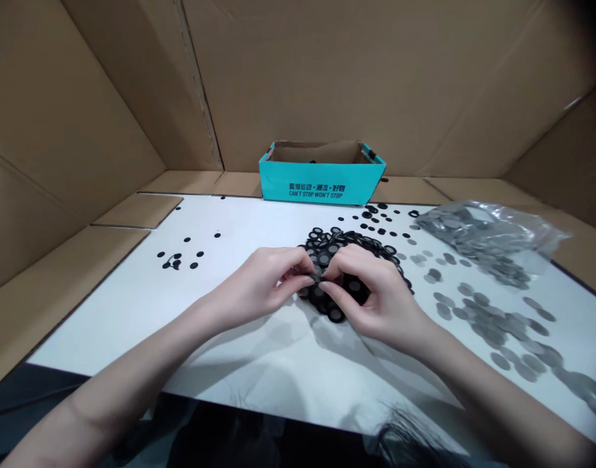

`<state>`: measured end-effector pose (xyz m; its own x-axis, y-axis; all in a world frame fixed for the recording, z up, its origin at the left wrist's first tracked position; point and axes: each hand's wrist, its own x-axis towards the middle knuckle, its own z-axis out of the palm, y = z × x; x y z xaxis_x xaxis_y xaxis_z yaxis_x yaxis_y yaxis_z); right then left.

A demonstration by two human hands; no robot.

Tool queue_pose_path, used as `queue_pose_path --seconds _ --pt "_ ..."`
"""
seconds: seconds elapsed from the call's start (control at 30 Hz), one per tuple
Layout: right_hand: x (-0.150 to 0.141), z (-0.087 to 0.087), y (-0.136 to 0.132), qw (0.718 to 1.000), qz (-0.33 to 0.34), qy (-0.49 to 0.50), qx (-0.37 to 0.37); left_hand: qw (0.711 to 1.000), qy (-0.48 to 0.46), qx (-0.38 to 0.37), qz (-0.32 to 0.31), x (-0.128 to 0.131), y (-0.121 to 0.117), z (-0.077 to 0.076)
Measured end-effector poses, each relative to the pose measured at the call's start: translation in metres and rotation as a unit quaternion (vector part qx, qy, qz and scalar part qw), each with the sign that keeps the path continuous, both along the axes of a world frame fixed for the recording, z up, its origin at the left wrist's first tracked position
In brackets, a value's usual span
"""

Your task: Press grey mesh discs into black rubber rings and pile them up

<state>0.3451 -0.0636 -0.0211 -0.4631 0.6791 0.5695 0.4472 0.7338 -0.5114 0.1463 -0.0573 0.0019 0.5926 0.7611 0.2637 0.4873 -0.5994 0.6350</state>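
My left hand [278, 273] and my right hand [370, 286] meet over a heap of black rings [335, 314], many with a grey centre. Thumb and forefinger of each hand pinch a small dark disc [318, 277] between them. The fingertips partly cover it, so its details are hard to make out. Part of the heap lies behind my right hand. Thin grey translucent discs [492, 325] are spread over the white table to the right of my right hand.
A turquoise cardboard box [322, 183] stands behind the heap. A clear plastic bag [478, 234] of grey discs lies at the right. Small black pieces [194, 265] are scattered at the left, others [367, 215] near the box. Cardboard walls [356, 78] surround the white table [117, 292].
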Motion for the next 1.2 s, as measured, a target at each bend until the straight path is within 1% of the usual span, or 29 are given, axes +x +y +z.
queue_pose_path --seconds 0.23,0.43,0.6,0.73,0.9,1.03,1.13,1.2 --pt "-0.0003 0.0039 -0.0027 1.0 0.006 -0.005 0.015 1.0 0.017 0.026 0.004 0.0009 -0.0039 0.0072" --pt "-0.0022 0.002 -0.006 0.998 -0.021 -0.03 0.046 0.996 0.025 0.08 0.006 0.0016 -0.0043 0.0027" --pt "-0.0013 0.003 -0.0048 0.997 -0.03 -0.064 0.044 0.996 0.015 0.086 0.003 -0.0007 -0.0046 0.0005" --pt "-0.0001 0.005 -0.0018 0.997 -0.022 -0.05 0.047 0.998 -0.026 0.061 -0.003 -0.0002 -0.0039 -0.0007" --pt "-0.0002 0.0062 -0.0022 1.0 0.012 0.023 -0.004 0.999 -0.047 -0.014 -0.008 0.0021 -0.0046 -0.0018" --pt "-0.002 0.0036 -0.0043 0.999 0.014 0.038 0.002 1.0 -0.028 -0.008 -0.008 -0.0001 -0.0044 -0.0005" --pt "-0.0029 0.0015 -0.0043 1.0 0.008 0.016 0.012 1.0 -0.018 0.0 -0.005 -0.0023 -0.0034 0.0007" --pt "-0.0029 0.0012 -0.0037 1.0 0.001 -0.004 0.024 1.0 -0.024 -0.008 -0.005 -0.0031 -0.0027 0.0014"
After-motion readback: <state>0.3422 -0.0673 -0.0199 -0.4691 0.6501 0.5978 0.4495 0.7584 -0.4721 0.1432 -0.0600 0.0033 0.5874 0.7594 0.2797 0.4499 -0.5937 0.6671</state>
